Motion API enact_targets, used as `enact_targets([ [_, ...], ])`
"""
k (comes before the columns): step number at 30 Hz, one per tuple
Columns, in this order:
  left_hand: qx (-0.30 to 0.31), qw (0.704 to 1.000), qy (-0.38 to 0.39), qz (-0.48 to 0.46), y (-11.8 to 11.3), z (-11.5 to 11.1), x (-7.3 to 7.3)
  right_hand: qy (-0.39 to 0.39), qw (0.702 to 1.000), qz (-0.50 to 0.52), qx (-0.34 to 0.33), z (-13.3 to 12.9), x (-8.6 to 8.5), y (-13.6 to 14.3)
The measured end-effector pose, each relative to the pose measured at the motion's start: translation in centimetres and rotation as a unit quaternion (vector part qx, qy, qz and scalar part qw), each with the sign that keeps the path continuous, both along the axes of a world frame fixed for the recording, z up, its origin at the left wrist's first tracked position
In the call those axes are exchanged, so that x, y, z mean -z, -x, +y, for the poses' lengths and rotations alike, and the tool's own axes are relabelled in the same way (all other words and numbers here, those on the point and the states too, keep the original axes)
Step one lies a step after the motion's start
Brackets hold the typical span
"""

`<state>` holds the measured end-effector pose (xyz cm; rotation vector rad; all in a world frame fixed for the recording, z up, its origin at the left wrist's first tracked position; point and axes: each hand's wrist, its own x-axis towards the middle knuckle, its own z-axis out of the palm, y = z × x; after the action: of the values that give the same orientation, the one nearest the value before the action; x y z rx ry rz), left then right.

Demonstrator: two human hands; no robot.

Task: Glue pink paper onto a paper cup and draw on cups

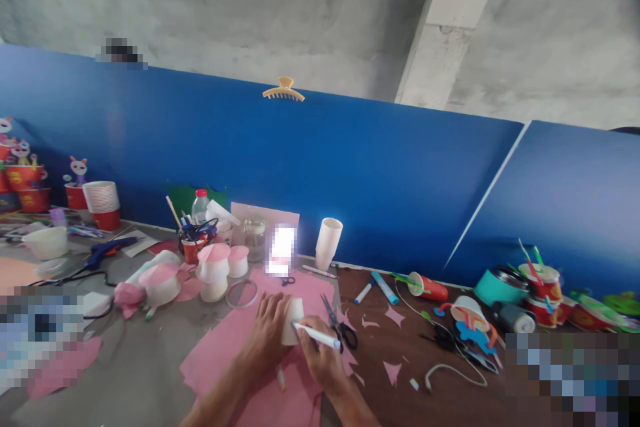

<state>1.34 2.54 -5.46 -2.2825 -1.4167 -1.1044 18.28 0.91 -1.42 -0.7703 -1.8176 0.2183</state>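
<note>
My left hand (267, 320) is closed round a white paper cup (293, 330), which lies on its side or tilted over the pink paper (215, 360). In my right hand (317, 353) is a white marker (320, 335) with a pale blue end, its tip at the cup's right side. Just right of my right hand lie black-handled scissors (340, 327) with their blades pointing away. A small pen-like stick (281, 377) rests on the pink paper between my forearms. Beyond my hands, a bright blurred screen (281, 250) stands upright.
White cups with pink tops (214, 270) stand at the left, near a roll of tape (242, 293). A stack of white cups (329, 243) is by the blue partition (380, 167). Pink scraps (393, 372), blue markers (384, 287) and a white cable (455, 368) lie rightward. A blue glue gun (107, 250) is far left.
</note>
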Motion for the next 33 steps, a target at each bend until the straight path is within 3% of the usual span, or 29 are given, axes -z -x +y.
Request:
enact_targets([
  [18, -0.004, 1.000, -0.013, 0.000, -0.06, -0.10, -0.34, 0.031, 0.999, -0.015, -0.007, -0.07, -0.38, -0.31],
  [27, -0.005, 1.000, -0.020, 0.007, -0.15, -0.10, -0.36, -0.009, 1.000, -0.018, 0.000, -0.02, -0.40, -0.20],
  [33, -0.021, 1.000, 0.011, -0.010, 0.06, 0.19, -0.58, 0.084, 0.996, 0.026, -0.033, 0.02, -0.11, -0.34],
])
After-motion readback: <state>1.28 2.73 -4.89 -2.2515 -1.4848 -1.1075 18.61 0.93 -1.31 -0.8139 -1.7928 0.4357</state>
